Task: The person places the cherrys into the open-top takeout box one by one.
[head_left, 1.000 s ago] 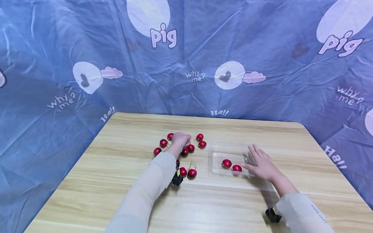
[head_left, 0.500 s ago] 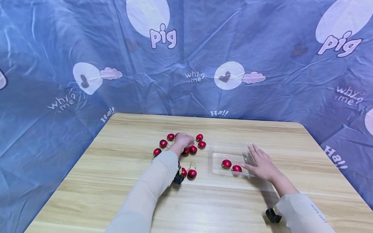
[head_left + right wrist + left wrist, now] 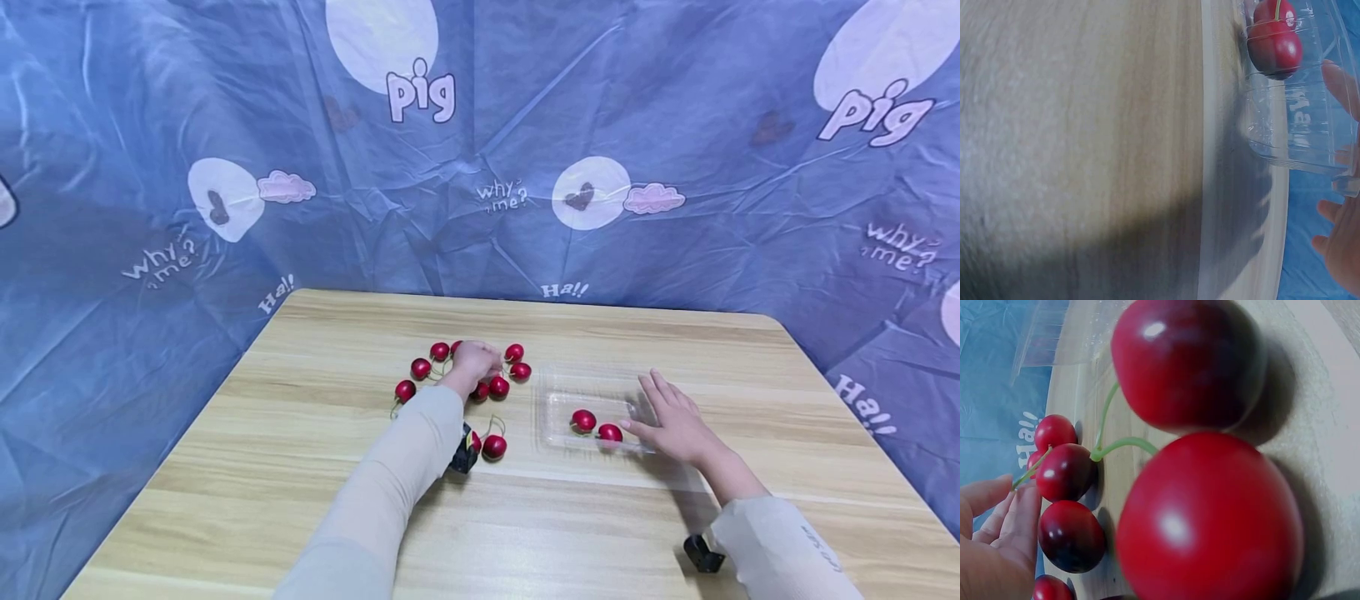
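Note:
My left hand is over a loose group of red cherries on the table. In the left wrist view, the thumb and fingertips of that hand pinch a green stem beside a dark red cherry. Two large cherries joined by their stems lie close to that camera. My right hand rests with its fingers spread at the right side of a clear plastic container. Two cherries sit inside the container. In the right wrist view, the fingers lie along the container's wall.
Several more cherries lie left of the left hand, and two lie between it and the container. A pair lies nearer the front. A blue printed cloth hangs behind the wooden table.
My left hand has shifted slightly right among the cherries, and the cherries just below it have moved a little right too. The right hand and container have stayed put.

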The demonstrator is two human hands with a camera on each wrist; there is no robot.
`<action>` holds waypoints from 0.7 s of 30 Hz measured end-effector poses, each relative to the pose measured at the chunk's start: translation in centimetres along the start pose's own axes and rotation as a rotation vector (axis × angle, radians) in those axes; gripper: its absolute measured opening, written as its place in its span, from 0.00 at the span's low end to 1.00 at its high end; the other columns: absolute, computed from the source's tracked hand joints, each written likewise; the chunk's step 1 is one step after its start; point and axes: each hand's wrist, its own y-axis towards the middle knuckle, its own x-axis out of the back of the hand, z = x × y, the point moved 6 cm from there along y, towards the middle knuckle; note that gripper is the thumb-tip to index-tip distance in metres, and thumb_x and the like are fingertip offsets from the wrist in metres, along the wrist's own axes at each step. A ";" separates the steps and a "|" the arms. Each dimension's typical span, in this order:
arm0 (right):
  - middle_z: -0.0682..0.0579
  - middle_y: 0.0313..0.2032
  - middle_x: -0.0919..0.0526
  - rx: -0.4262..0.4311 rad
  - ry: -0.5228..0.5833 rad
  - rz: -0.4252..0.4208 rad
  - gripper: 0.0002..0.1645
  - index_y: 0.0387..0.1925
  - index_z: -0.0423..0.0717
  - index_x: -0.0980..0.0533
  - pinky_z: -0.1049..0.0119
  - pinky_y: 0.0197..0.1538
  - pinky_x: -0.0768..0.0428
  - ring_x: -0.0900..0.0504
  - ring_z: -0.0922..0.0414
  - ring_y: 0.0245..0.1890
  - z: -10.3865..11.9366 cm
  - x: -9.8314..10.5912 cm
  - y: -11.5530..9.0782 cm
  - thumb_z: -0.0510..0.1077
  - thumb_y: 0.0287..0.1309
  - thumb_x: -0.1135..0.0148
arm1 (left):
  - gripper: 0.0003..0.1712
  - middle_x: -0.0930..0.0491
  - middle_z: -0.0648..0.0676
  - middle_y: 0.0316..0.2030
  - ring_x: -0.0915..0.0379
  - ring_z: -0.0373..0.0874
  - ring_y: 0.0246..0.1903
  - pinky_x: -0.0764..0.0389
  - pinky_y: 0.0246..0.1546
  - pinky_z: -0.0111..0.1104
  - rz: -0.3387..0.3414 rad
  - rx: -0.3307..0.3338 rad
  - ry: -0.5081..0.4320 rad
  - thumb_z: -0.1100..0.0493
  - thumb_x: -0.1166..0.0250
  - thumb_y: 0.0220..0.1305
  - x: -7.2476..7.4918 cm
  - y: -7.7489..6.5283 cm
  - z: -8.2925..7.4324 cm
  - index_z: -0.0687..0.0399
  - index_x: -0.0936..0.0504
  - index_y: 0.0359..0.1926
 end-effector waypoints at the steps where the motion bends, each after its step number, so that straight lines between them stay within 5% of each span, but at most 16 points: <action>1: 0.29 0.60 0.57 0.002 -0.002 -0.001 0.51 0.61 0.30 0.53 0.37 0.56 0.57 0.55 0.31 0.56 0.0 0.0 0.0 0.60 0.50 0.46 | 0.10 0.22 0.61 0.33 0.25 0.43 0.24 0.19 0.27 0.28 -0.002 0.000 0.002 0.72 0.41 0.49 0.0 0.0 0.0 0.69 0.22 0.36; 11: 0.29 0.60 0.56 0.003 0.004 -0.001 0.51 0.61 0.30 0.53 0.37 0.56 0.56 0.55 0.32 0.57 0.3 0.2 -0.1 0.60 0.49 0.45 | 0.07 0.21 0.61 0.31 0.25 0.43 0.22 0.20 0.24 0.27 -0.022 -0.001 -0.008 0.71 0.41 0.50 0.1 0.1 0.1 0.70 0.22 0.33; 21: 0.29 0.60 0.56 -0.001 0.000 -0.004 0.50 0.61 0.30 0.52 0.36 0.56 0.55 0.54 0.31 0.56 0.1 0.1 -0.1 0.60 0.49 0.45 | 0.06 0.22 0.60 0.29 0.23 0.48 0.29 0.19 0.33 0.32 -0.041 -0.038 -0.134 0.72 0.41 0.49 0.4 -0.4 -0.6 0.69 0.22 0.31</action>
